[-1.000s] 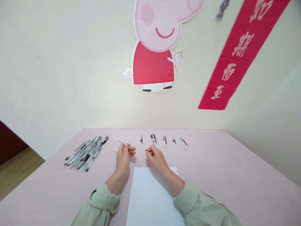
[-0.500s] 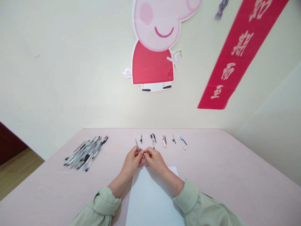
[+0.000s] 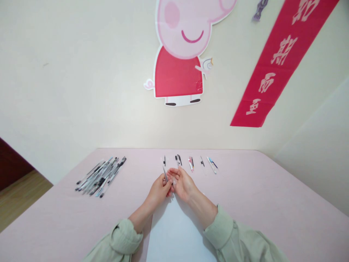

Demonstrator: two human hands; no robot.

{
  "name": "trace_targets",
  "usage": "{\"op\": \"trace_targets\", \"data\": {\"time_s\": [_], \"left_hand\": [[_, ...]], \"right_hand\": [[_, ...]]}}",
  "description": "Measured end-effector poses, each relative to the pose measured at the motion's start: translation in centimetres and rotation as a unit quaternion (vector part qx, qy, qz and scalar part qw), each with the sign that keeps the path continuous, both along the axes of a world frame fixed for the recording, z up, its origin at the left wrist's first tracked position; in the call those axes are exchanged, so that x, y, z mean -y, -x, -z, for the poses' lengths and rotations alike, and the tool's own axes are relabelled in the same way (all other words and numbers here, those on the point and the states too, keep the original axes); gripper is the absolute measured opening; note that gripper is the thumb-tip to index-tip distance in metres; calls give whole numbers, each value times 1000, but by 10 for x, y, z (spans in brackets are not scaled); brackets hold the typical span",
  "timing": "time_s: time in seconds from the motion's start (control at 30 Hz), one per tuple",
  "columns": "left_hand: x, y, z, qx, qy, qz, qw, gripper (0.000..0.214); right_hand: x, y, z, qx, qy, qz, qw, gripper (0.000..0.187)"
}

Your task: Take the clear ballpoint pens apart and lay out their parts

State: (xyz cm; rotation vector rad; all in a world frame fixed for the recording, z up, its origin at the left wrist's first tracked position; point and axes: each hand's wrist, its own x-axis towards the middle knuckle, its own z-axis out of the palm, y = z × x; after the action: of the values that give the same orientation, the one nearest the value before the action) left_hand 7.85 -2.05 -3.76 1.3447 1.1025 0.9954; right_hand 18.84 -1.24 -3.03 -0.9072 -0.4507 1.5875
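Observation:
My left hand (image 3: 158, 190) pinches a slim grey pen (image 3: 165, 174) that stands tilted, its upper end pointing away from me. Close against it, my right hand (image 3: 185, 185) is turned palm up with the fingers stretched out and slightly curved. A small clear piece (image 3: 174, 182) shows by the right palm; whether it rests there or belongs to the pen I cannot tell. Both hands are above the far end of a white sheet of paper (image 3: 178, 233).
To the left lies a heap of pens (image 3: 100, 178). Beyond my hands, several separated pen parts sit in small groups, among them a black refill (image 3: 164, 161), a pink pen part (image 3: 191, 163) and a white-and-blue pen (image 3: 211, 165). The pink table (image 3: 259, 203) meets the wall behind.
My right hand has let go of its pinch and turned palm up with its fingers extended. My left hand still holds the pen, now slightly lower and nearer the right palm.

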Motion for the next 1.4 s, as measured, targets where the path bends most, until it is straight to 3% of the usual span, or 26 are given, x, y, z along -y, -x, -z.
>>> {"op": "trace_targets", "data": {"time_s": [0.17,0.37,0.47,0.57,0.7,0.87,1.0,1.17,1.4], "left_hand": [[2,-1,2,0,15,7,1000,21],[3,-1,3,-23,-3,12,1000,22],[2,1,3,-28,-13,13,999,23],[-5,7,0,-76,-16,-6,997,22],[-31,26,-11,-201,-17,-64,977,17],[-89,43,-27,-331,25,-55,942,17],[-126,39,-30,-408,64,-35,910,34],[-135,34,-22,-450,83,-32,889,36],[-136,42,-21,-436,51,-66,896,35]], "right_hand": [[10,9,-4,34,-13,-45,998,38],[18,18,-5,109,-71,-69,989,31],[15,16,3,135,-103,-66,983,36],[6,9,16,203,-140,-19,969,40],[-4,2,32,297,-155,21,942,39],[-4,5,38,330,-194,6,924,26],[-2,4,38,356,-205,-12,912,20],[-3,1,35,392,-201,-28,897,17],[-4,0,34,399,-201,-39,894,17]]}}
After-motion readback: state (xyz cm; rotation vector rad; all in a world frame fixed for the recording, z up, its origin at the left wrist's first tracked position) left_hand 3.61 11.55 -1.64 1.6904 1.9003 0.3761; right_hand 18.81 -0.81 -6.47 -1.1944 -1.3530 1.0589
